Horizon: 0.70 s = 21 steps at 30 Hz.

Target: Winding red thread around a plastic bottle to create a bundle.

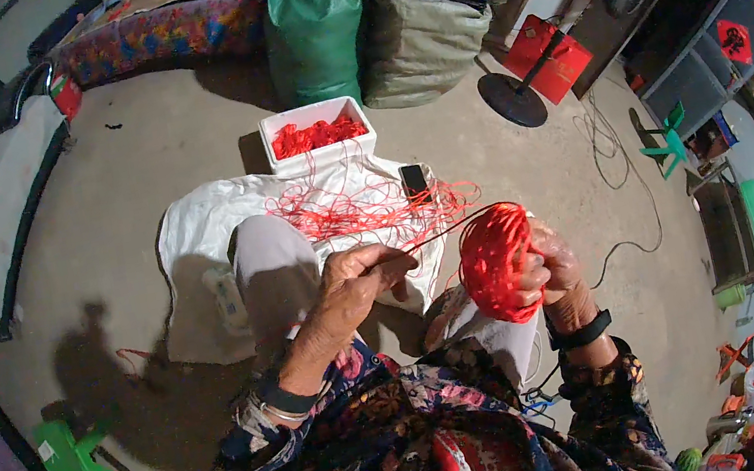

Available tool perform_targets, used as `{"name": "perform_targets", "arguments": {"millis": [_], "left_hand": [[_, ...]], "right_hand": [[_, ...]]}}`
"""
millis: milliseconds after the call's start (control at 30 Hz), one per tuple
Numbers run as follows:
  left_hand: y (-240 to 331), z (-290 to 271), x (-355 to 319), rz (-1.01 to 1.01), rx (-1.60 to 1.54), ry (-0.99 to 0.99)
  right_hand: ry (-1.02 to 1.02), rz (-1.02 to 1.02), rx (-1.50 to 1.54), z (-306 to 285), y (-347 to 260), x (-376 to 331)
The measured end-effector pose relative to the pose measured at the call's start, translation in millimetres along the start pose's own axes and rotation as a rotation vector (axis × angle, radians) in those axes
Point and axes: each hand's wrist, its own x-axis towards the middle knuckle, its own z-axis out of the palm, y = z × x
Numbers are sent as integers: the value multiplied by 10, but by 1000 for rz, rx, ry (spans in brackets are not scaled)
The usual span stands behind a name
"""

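Note:
My right hand (556,260) is closed round a thick bundle of red cord (491,261), held up before my right knee. A single strand (446,231) runs from the top of that bundle to my left hand (356,289), whose fingers pinch it; in shadow the strand looks dark. Beyond my hands, loose red cord (344,216) lies tangled over a white sheet (197,231) on the floor. More red cord (320,134) fills a white box (324,155) at the sheet's far edge, with strands trailing over its near side.
A black phone (413,181) rests on the sheet. Farther off stand a green sack (314,36) and a pale sack (416,49) stuffed with dark material. To the right are a pedestal fan (514,100) and a black cable (648,245); a green stool (81,465) is at lower left.

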Motion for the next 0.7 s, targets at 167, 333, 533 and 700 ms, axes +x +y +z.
{"name": "perform_targets", "arguments": {"millis": [167,333,533,700], "left_hand": [[-82,-253,-73,22,245,217],[89,-264,-128,199,354,449],[506,32,-213,165,247,182],[444,298,-41,279,356,-238]], "right_hand": [[-105,95,-149,137,16,46],[-43,105,-377,256,72,60],[-203,158,-873,284,-43,39],[-350,17,-1032,329,-24,14]]}}
